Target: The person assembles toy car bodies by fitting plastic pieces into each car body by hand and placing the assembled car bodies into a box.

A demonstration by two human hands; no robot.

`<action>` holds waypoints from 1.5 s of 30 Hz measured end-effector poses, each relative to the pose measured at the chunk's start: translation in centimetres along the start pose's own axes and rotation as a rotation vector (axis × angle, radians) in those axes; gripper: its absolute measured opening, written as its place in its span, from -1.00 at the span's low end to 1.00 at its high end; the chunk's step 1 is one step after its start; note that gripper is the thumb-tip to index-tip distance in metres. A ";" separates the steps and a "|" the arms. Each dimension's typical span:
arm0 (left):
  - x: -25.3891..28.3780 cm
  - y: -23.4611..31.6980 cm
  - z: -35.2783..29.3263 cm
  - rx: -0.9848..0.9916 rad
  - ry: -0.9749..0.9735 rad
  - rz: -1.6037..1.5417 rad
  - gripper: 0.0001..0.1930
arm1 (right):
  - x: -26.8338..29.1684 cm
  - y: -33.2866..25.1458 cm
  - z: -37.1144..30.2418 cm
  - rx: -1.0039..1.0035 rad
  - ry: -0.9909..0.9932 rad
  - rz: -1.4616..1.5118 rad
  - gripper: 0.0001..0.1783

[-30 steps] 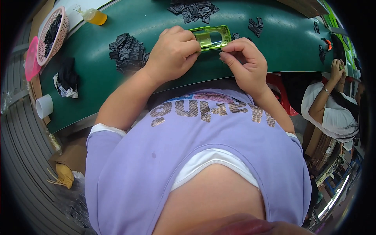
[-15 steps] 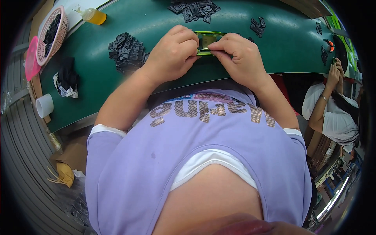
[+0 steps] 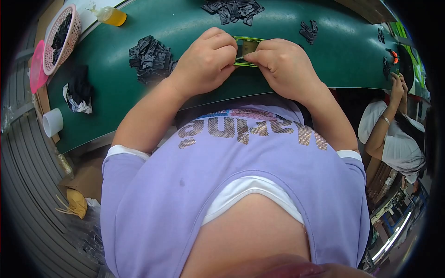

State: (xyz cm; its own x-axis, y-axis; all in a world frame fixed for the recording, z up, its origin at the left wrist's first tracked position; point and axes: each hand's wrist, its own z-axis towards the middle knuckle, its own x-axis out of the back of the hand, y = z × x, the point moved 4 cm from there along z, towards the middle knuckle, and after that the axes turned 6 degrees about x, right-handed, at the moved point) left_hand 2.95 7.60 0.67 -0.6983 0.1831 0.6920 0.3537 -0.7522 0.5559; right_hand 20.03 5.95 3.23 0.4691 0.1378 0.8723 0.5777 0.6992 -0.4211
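Note:
A bright green, narrow frame-like part [image 3: 247, 64] with a dull gold or brownish plate [image 3: 249, 48] across its middle is held between my two hands over the green table. My left hand [image 3: 208, 61] grips its left end with curled fingers. On the other end is my right hand [image 3: 286, 67], its fingers closed and the thumb pressing near the plate. The fingers cover both ends of the part. A heap of black plastic pieces [image 3: 149, 58] lies left of my left hand, and a second heap of black pieces [image 3: 234, 10] sits beyond my hands.
A few black pieces [image 3: 309, 31] lie to the right. Leftward on the green table [image 3: 111, 97] are a dark cloth [image 3: 80, 88], a white cup [image 3: 53, 122], a pink basket [image 3: 74, 39] and a bottle of yellow liquid [image 3: 114, 18]. Another person's hands [image 3: 397, 88] work at the far right.
Both hands keep hold of the green part in nearly the same place. My right hand has shifted slightly, its fingers drawn closer together. The view has moved very little.

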 end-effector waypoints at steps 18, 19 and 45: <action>-0.1 0.3 0.1 0.062 0.033 -0.013 -0.78 | 0.3 0.3 0.1 -0.103 -0.056 0.263 -0.89; -0.1 0.4 0.1 0.060 0.034 -0.013 -0.78 | 0.3 0.0 0.0 0.005 -0.051 0.151 -0.87; -0.5 1.6 0.7 0.050 0.023 0.169 -0.85 | -1.8 0.9 0.3 0.204 0.138 0.028 -0.87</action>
State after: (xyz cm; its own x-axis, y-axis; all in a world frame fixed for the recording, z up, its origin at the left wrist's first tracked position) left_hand 4.28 6.75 1.56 -0.6402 0.0422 0.7671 0.4969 -0.7387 0.4554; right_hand 19.56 6.56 1.37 0.5780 0.0716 0.8129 0.4233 0.8253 -0.3738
